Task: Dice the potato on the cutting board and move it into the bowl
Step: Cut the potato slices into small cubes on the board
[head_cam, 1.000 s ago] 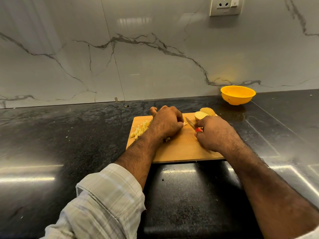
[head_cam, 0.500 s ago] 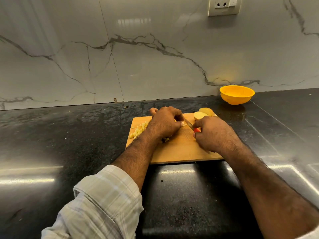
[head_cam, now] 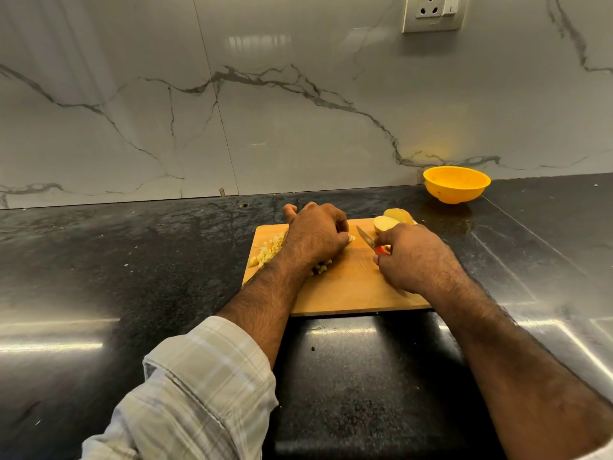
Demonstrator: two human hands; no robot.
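Gripping the knife (head_cam: 371, 242) by its red handle, my right hand (head_cam: 411, 260) has its fingers curled tight around it, the blade pointing away and to the left, toward my left hand (head_cam: 316, 235). That left hand sits knuckles up with its fingers bent down over a small piece of potato (head_cam: 351, 238), pinning it to the cutting board (head_cam: 348, 290); only a pale end of the piece shows past the fingertips. Just beyond my right hand, at the far right corner of the board, lie two larger potato halves (head_cam: 393, 220), uncut. To the left of my left hand and under its wrist, diced cubes (head_cam: 268, 250) are heaped along the board's left side. The wooden board rests on a dark, glossy speckled countertop (head_cam: 132, 277) streaked with light reflections. Farther out, past my right hand and to its right, the yellow bowl (head_cam: 456, 184) stands against the wall, well apart from the board. Behind it rises a grey-veined marble backsplash (head_cam: 298, 111), with a wall socket (head_cam: 433, 11) high up.
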